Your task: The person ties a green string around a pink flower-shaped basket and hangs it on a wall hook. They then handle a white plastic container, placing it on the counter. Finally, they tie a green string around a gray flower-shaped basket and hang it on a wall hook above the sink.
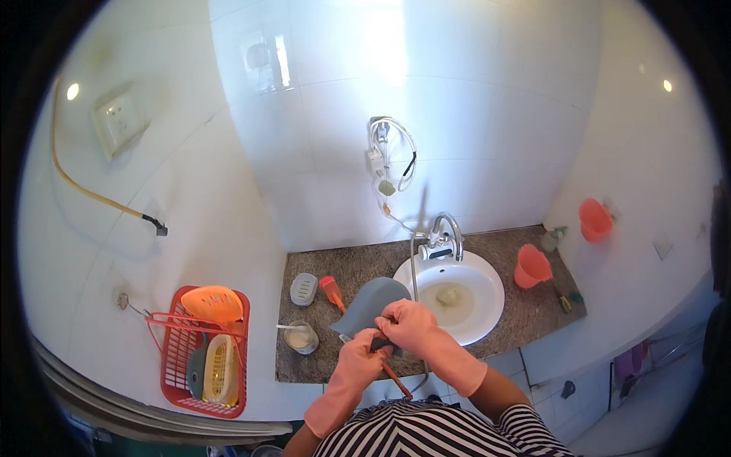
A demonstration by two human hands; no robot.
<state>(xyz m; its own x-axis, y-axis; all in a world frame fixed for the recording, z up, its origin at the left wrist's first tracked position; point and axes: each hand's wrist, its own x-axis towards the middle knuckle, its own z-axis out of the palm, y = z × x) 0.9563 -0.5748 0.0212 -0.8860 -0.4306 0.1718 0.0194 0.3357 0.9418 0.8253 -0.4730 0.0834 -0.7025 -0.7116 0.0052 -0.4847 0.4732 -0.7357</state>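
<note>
Both of my hands wear pink rubber gloves and meet at the counter's front edge, left of the white basin [488, 280]. My left hand [362, 357] grips a small dark object [381, 344], which I cannot identify. My right hand [406, 325] is against the same object, its fingers bent; part of it is hidden by the gloves. A grey-blue curved item [371, 305] lies on the counter just beyond my hands. An orange-handled brush [331, 291] lies behind it. Cloudy water [451, 300] stands in the basin under a chrome faucet [448, 228].
A glass jar [301, 338] with a white utensil and a soap dish [304, 289] stand left on the granite counter [354, 260]. A red basket [165, 365] hangs at left. Right of the basin are a pink cup [532, 267] and a spray bottle [552, 239]. A hose [414, 268] crosses the basin's left rim.
</note>
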